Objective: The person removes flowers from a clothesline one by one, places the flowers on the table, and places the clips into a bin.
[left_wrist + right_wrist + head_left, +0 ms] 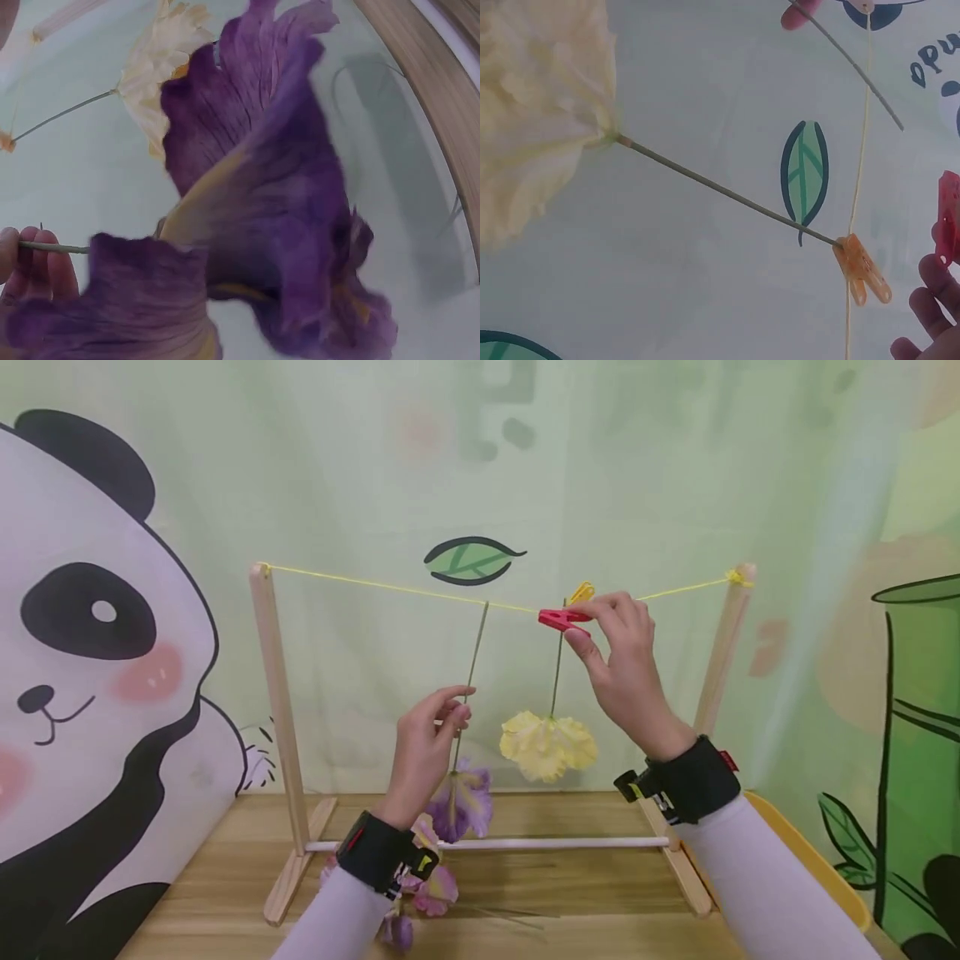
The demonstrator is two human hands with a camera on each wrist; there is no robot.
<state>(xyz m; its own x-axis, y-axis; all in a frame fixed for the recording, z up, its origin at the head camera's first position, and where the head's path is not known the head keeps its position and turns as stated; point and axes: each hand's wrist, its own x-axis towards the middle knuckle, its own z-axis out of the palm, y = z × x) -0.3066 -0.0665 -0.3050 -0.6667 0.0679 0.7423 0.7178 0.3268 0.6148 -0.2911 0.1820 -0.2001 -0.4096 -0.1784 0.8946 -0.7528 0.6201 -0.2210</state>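
2 hands (422, 745) (628, 664), 2 clips (555, 620) (582, 592), 2 raised flowers (467, 806) (549, 746), 1 string (375, 583), 2 posts (281, 693) (724, 643)

The red clip (553, 619) looks plastic, the purple flower (461, 807) cloth.

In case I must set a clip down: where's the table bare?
Bare: the tabletop between the stems and right wooden foot, and outside the left wooden foot, towards the panda. Crowded: beside the left sleeve, where pink and purple flowers lie, and around the red clip.
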